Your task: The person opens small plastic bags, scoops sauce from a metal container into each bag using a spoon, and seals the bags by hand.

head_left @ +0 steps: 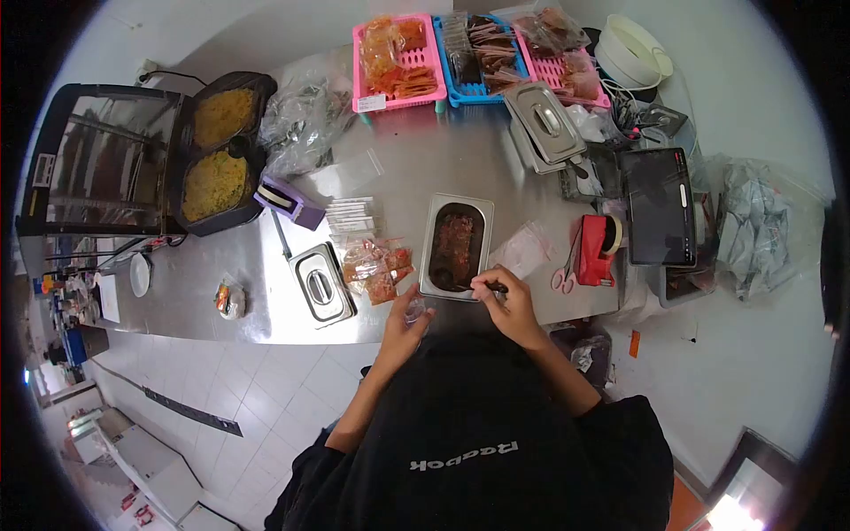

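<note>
Black shirt (496,416) nearest. Left hand (405,329) half-curled, pinching clear bag (416,310); right hand (509,311) closed on spoon (499,288), its bowl in steel tin (489,217). Tin sits near front edge of counter (416,159), chunky, glossy red-brown food (455,239) inside, rim raised all round. Filled packets (379,265) crowd left, flat bags (524,250) right; wide bare steel beyond, up to pink basket (357,80).
</note>
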Demonstrator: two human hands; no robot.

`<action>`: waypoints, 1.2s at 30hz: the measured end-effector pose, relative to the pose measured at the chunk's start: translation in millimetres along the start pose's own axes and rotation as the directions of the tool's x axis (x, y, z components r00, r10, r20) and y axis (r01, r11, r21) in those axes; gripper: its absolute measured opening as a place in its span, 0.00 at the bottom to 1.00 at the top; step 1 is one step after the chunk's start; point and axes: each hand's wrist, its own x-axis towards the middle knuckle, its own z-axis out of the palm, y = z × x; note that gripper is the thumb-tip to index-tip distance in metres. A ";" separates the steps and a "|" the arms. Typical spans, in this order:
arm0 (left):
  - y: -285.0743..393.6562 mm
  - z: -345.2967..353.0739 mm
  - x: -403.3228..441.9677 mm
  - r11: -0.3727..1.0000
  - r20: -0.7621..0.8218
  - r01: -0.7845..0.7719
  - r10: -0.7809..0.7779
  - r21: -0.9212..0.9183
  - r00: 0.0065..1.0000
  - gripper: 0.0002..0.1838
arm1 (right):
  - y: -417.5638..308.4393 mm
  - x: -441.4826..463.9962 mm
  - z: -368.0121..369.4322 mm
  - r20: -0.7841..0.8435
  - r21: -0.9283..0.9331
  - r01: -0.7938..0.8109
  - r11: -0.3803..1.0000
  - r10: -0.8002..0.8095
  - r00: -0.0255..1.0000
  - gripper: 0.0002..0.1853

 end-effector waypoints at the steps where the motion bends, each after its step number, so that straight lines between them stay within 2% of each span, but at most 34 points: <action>1: -1.9 -0.3 0.4 0.999 0.001 -0.008 0.008 0.048 1.000 0.29 | 4.6 -0.9 1.7 -0.048 0.111 -0.078 0.991 0.084 0.995 0.04; 3: 5.7 -0.8 0.5 0.998 -0.002 0.014 -0.014 0.053 1.000 0.29 | 24.3 -0.2 4.5 -0.122 0.331 -0.204 0.921 0.256 0.959 0.04; 4: 8.5 -1.1 1.4 0.998 -0.003 0.024 -0.024 0.056 1.000 0.29 | 33.8 1.9 3.4 -0.202 0.364 -0.163 0.917 0.249 0.947 0.05; 7: 6.9 -5.3 5.1 0.999 -0.014 0.026 -0.026 0.042 1.000 0.30 | 42.0 9.4 -4.6 -0.331 0.573 -0.172 0.801 0.418 0.846 0.06; 10: 6.4 -10.0 7.5 1.000 -0.015 0.024 -0.023 0.013 1.000 0.29 | 53.6 4.4 -8.3 -0.333 0.678 -0.175 0.713 0.511 0.793 0.07; 11: 3.9 -13.1 9.3 0.996 -0.022 -0.021 0.023 0.088 1.000 0.30 | 55.3 3.4 -10.7 -0.322 0.721 -0.175 0.671 0.547 0.772 0.07; 13: -4.5 -23.1 12.5 0.965 -0.024 -0.104 0.113 0.239 0.993 0.30 | 59.5 2.7 -18.8 -0.342 0.726 -0.154 0.670 0.546 0.764 0.07; 16: -9.3 -33.9 16.1 0.974 -0.059 -0.191 0.200 0.123 0.978 0.30 | 58.9 3.3 -23.3 -0.317 0.704 -0.159 0.692 0.506 0.802 0.07; 18: 7.8 -37.1 15.3 0.985 -0.047 0.018 -0.026 -0.169 0.999 0.29 | 58.4 3.0 -22.3 -0.304 0.680 -0.163 0.715 0.477 0.825 0.07; 19: 14.3 -38.0 16.1 0.942 -0.019 0.123 -0.136 -0.311 0.991 0.28 | 58.5 4.0 -21.6 -0.308 0.667 -0.161 0.728 0.465 0.830 0.07; 25: 22.5 -54.0 25.3 0.857 -0.005 0.129 -0.152 -0.499 0.988 0.22 | 56.1 7.1 -18.7 -0.266 0.602 -0.190 0.776 0.418 0.869 0.07; 28: 12.3 -61.1 30.4 0.825 0.085 0.169 -0.146 -0.539 0.986 0.23 | 60.9 11.3 -23.8 -0.313 0.631 -0.167 0.758 0.446 0.838 0.07; 31: 19.3 -60.7 31.6 0.700 0.188 0.246 -0.160 -0.670 0.969 0.23 | 69.1 16.0 -35.3 -0.351 0.688 -0.103 0.718 0.454 0.819 0.06; 34: 30.1 -56.1 38.3 0.765 0.225 0.244 -0.132 -0.596 0.965 0.26 | 65.2 20.8 -44.6 -0.388 0.707 -0.070 0.704 0.469 0.793 0.07; 36: 32.7 -51.9 46.1 0.859 0.186 0.183 -0.104 -0.477 0.977 0.24 | 58.3 25.2 -50.4 -0.392 0.726 -0.045 0.686 0.466 0.793 0.06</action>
